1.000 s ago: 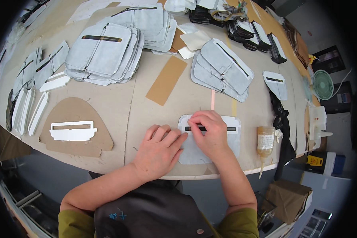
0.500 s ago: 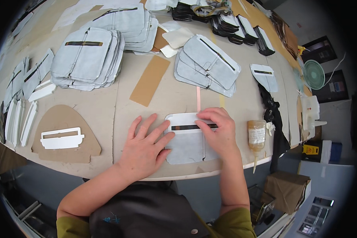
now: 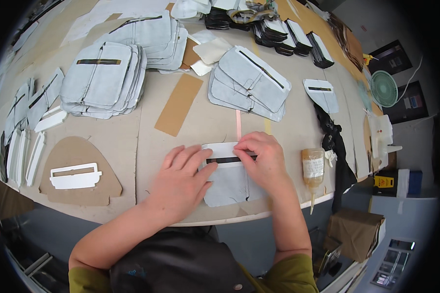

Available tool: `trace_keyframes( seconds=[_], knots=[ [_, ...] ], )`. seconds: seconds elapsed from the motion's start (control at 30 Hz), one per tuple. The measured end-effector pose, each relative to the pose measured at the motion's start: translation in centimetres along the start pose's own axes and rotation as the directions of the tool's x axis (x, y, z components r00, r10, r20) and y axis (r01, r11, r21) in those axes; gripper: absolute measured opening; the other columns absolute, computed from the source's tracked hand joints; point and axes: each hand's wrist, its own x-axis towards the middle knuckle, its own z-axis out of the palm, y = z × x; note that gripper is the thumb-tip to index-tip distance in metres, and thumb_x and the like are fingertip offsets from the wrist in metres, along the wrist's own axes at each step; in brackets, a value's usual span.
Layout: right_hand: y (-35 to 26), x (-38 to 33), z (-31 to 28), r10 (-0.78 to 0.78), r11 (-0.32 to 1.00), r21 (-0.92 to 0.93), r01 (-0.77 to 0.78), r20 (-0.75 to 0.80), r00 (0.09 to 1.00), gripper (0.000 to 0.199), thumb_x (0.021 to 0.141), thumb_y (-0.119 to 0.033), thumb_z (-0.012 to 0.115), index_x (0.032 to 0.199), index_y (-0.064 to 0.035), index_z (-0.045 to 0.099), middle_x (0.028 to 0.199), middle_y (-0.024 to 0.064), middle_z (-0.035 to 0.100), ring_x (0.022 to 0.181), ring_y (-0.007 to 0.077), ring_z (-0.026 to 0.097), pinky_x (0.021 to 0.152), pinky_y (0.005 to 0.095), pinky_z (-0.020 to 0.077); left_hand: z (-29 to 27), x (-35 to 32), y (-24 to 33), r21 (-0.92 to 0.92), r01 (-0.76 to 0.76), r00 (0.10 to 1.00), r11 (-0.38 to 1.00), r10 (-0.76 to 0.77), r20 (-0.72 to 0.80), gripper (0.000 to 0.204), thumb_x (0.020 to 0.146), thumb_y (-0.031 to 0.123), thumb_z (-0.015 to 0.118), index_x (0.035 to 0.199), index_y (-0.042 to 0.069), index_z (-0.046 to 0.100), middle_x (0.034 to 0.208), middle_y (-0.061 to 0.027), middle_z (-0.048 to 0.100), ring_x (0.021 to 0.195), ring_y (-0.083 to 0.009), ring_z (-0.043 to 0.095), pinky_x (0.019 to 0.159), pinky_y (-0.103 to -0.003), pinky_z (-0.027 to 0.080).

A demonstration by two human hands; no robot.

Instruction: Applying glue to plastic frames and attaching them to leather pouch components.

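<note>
On the near edge of the table lies a grey-white fabric panel (image 3: 225, 183) with a dark zip slot (image 3: 221, 160) across its upper part. A thin white frame piece (image 3: 219, 149) lies around that slot, partly covered by my fingers. My left hand (image 3: 182, 178) rests with fingers stretched over the panel's left side, the tips beside the slot. Thumb and forefinger of my right hand (image 3: 262, 158) are pinched at the frame's upper bar, right of its middle; the exact contact is hidden. A brown glue bottle (image 3: 313, 168) with a pointed nozzle lies to the right.
At left, a white frame (image 3: 76, 176) sits on a brown card template (image 3: 83, 148), near white strips (image 3: 34, 156). Farther back are piles of grey panels (image 3: 100, 80), a cardboard strip (image 3: 178, 105) and fanned panels (image 3: 249, 83). Black fabric (image 3: 344, 166) hangs over the right edge.
My right hand has shifted slightly left along the frame's upper bar. The left hand's fingers have drawn closer together. The whole view has shifted a little.
</note>
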Motion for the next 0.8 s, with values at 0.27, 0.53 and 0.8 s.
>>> trace_keyframes(
  seconds=[0.27, 0.53, 0.8],
  knots=[
    [-0.7, 0.9, 0.7, -0.010, 0.991, -0.136, 0.011, 0.009, 1.000, 0.012, 0.073, -0.015, 0.083, 0.074, -0.0114, 0.072, 0.077, 0.0022, 0.065, 0.077, 0.0237, 0.063, 0.077, 0.0381, 0.0449, 2.9, 0.2, -0.2, -0.044, -0.012, 0.992, 0.999, 0.006, -0.126, 0.036, 0.082, 0.012, 0.072, 0.117, 0.003, 0.068, 0.111, -0.0080, 0.055, 0.107, -0.0280, 0.053, 0.098, -0.043, 0.042],
    [-0.5, 0.9, 1.3, 0.077, 0.995, -0.065, -0.077, -0.002, 0.997, 0.014, 0.073, -0.016, 0.084, 0.074, -0.0108, 0.071, 0.079, 0.0016, 0.066, 0.075, 0.0227, 0.063, 0.078, 0.0378, 0.0446, 3.0, 0.5, -0.1, -0.030, -0.001, 0.995, 1.000, -0.002, -0.099, 0.039, 0.082, 0.014, 0.073, 0.118, 0.004, 0.065, 0.118, -0.0073, 0.057, 0.109, -0.0272, 0.054, 0.099, -0.043, 0.042],
    [-0.2, 0.6, 1.6, 0.112, 0.993, -0.022, -0.112, -0.022, 0.993, 0.015, 0.074, -0.015, 0.084, 0.075, -0.0107, 0.070, 0.078, 0.0004, 0.065, 0.074, 0.0213, 0.062, 0.079, 0.0373, 0.0435, 2.9, 0.4, -0.1, -0.025, 0.002, 0.996, 1.000, -0.004, -0.089, 0.040, 0.082, 0.017, 0.074, 0.119, 0.005, 0.065, 0.120, -0.0058, 0.058, 0.110, -0.0269, 0.053, 0.100, -0.045, 0.040]
  ],
)
